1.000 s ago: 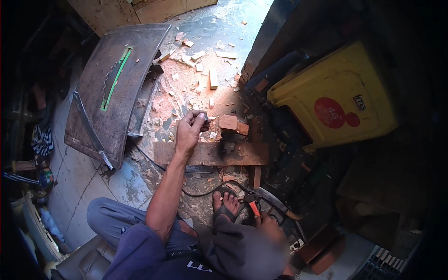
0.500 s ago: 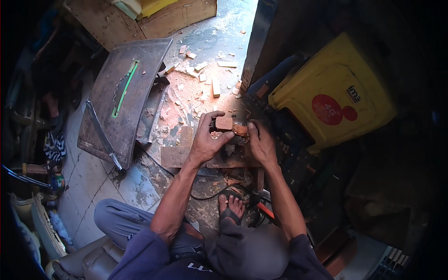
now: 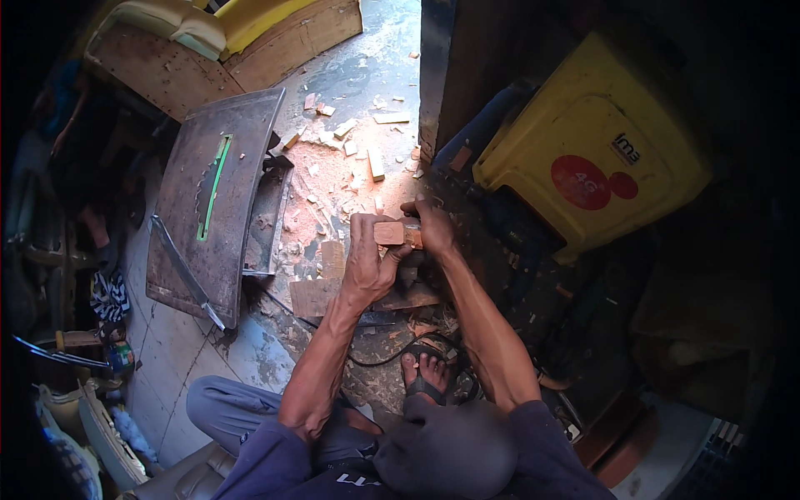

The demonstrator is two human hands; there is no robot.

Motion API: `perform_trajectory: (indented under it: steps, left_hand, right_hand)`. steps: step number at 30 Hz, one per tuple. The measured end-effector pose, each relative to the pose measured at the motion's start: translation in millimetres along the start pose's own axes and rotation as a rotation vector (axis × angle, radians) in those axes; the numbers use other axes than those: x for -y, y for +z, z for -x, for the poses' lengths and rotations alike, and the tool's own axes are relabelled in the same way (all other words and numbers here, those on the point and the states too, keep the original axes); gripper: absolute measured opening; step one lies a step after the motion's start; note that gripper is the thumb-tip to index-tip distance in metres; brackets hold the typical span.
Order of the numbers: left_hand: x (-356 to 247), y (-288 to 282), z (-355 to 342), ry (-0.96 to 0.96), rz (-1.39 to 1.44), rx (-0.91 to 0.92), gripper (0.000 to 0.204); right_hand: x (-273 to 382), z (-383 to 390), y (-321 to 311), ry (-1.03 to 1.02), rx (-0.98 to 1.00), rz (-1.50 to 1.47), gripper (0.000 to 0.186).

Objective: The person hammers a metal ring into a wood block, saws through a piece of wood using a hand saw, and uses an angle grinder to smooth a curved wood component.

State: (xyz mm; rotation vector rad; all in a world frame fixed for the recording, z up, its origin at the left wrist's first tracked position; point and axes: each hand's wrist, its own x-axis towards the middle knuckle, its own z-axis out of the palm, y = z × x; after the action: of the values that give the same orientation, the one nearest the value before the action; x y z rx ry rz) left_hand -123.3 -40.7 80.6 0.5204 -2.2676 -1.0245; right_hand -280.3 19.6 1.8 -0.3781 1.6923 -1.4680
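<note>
A small wooden block [image 3: 388, 232] is sitting between both hands, raised a little above a flat board [image 3: 317, 297] lying on the floor. The left hand [image 3: 367, 258] is gripping it from the near side, fingers wrapped over its left end and thumb pressing beneath. The right hand [image 3: 429, 227] is closing on its far right end, though whether those fingers are fully clamped I cannot tell.

Beneath the hands, the floor [image 3: 350, 79] is showing as worn concrete, and reddish sawdust [image 3: 333, 179] is spreading across it with pale wood offcuts [image 3: 375, 162] scattered toward the top. To the left, a dark table saw top [image 3: 212, 200] with a green slot is lying tilted beside the sawdust. A yellow plastic bin [image 3: 596, 146] bearing a red round mark is standing to the right, near the right forearm. A black cable [image 3: 387, 358] is curling by the person's bare foot [image 3: 425, 375], which is resting in a sandal. Plywood panels [image 3: 175, 71] are leaning at the upper left.
</note>
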Motion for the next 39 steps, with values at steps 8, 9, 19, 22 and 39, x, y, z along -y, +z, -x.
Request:
perform_trajectory:
  steps: [8, 9, 19, 22, 39]
  left_hand:
    - [-3.5, 2.0, 14.7, -0.068, 0.033, -0.044, 0.052]
    - [-2.0, 5.5, 16.5, -0.088, 0.098, -0.066, 0.057]
    - [18.1, 2.7, 25.8, -0.096, 0.208, -0.047, 0.073]
    - [25.9, 7.3, 27.7, -0.064, 0.146, -0.006, 0.066]
    - [8.7, 19.4, 25.6, -0.181, 0.089, -0.083, 0.059]
  right_hand:
    - [-3.5, 5.5, 1.3, -0.045, 0.086, -0.022, 0.059]
    - [-4.7, 5.4, 2.2, -0.041, 0.048, -0.013, 0.058]
    - [22.9, 85.0, -46.3, -0.155, -0.341, 0.329, 0.051]
    - [53.7, 90.4, -53.8, -0.281, -0.399, 0.2, 0.05]
    - [13.1, -27.9, -16.8, 0.085, 0.135, 0.636, 0.065]
